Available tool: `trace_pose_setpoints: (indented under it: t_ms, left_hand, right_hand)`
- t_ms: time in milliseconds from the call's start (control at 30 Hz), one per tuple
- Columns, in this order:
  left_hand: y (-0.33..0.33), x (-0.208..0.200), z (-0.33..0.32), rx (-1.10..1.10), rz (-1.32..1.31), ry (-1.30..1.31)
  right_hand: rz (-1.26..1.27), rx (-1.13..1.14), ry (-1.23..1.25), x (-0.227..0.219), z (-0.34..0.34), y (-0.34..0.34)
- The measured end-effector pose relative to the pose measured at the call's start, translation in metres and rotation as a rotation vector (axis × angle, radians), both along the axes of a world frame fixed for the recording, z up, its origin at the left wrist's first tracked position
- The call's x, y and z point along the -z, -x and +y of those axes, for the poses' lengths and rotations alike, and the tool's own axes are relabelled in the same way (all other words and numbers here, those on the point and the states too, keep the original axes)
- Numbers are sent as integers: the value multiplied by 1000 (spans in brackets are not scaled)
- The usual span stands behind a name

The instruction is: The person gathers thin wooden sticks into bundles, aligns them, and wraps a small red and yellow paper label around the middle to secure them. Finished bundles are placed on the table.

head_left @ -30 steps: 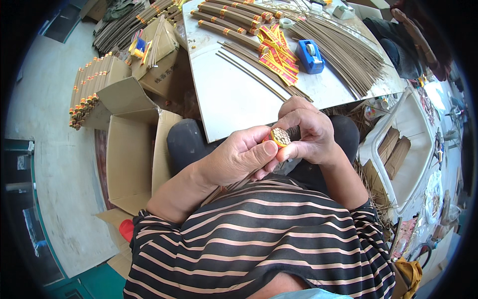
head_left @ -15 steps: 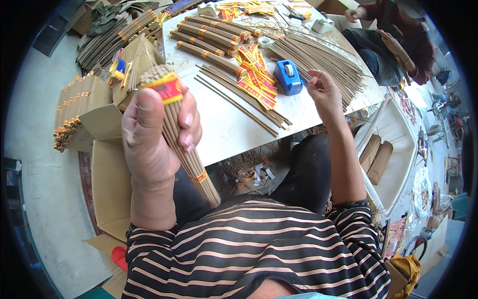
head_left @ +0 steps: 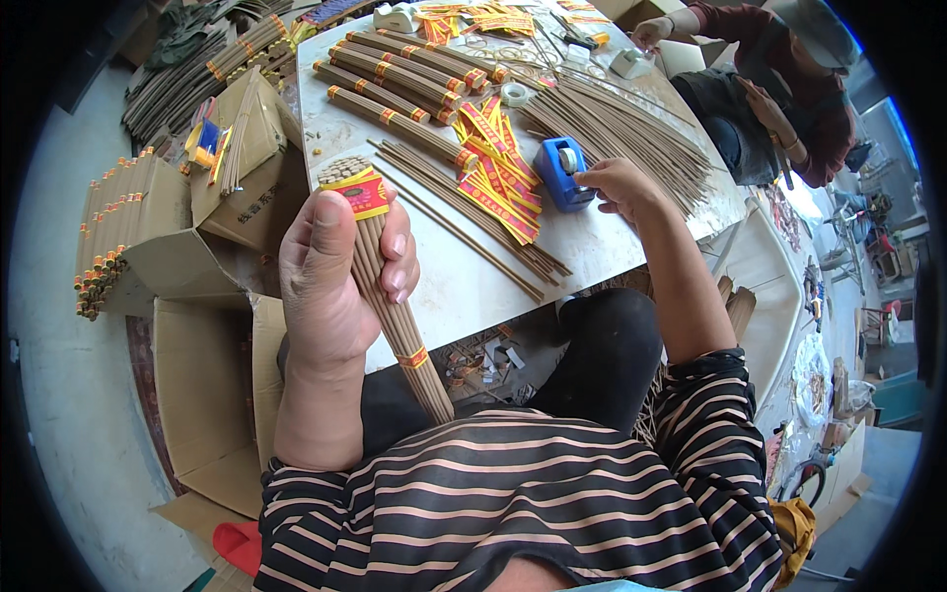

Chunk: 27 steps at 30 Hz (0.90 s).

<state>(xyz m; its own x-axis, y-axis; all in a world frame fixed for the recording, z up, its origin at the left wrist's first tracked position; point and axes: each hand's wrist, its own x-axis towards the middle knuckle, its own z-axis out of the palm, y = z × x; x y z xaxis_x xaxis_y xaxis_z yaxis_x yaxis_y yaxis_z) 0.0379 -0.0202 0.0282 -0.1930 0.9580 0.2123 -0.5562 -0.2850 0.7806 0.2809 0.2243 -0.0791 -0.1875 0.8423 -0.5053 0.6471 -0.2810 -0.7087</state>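
A bundle of brown incense sticks [head_left: 385, 286] is in my left hand [head_left: 330, 271], tilted, its lower end near my striped shirt. A red and yellow paper label [head_left: 363, 193] wraps its top, with my thumb against it; a narrower band circles the bundle lower down. My right hand [head_left: 626, 187] reaches over the table to the blue tape dispenser [head_left: 564, 178], fingertips pinched together at its front end. Whatever is between them is too small to make out. Beside the dispenser lie loose red and yellow labels [head_left: 503, 187] and some loose sticks [head_left: 464, 217].
Banded bundles [head_left: 395, 74] lie at the back of the white table [head_left: 424, 316], with loose sticks [head_left: 631, 128] spread to the right. Cardboard boxes [head_left: 202, 385] and stacked bundles [head_left: 113, 227] stand at left. Another person [head_left: 789, 99] sits at far right.
My right hand has moved left and down to the tape dispenser, its fingers closing at the front. The left hand and bundle have shifted slightly right and down in view.
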Motion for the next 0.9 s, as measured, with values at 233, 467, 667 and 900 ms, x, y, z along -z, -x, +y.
trace_pose_setpoints:
  t_ms: [233, 467, 667, 900]
  left_hand:
    - [-8, 4, 15, 28, -39, 81]
    - [-22, 8, 23, 62, -23, 114]
    - [-27, 9, 23, 54, -13, 98]
    - [-26, 7, 18, 40, -17, 87]
  right_hand:
    - [287, 138, 112, 4, -10, -3]
    - [531, 217, -81, 14, -40, -5]
    - [711, 458, 22, 15, -81, 6]
    - [857, 569, -117, 43, -102, 15]
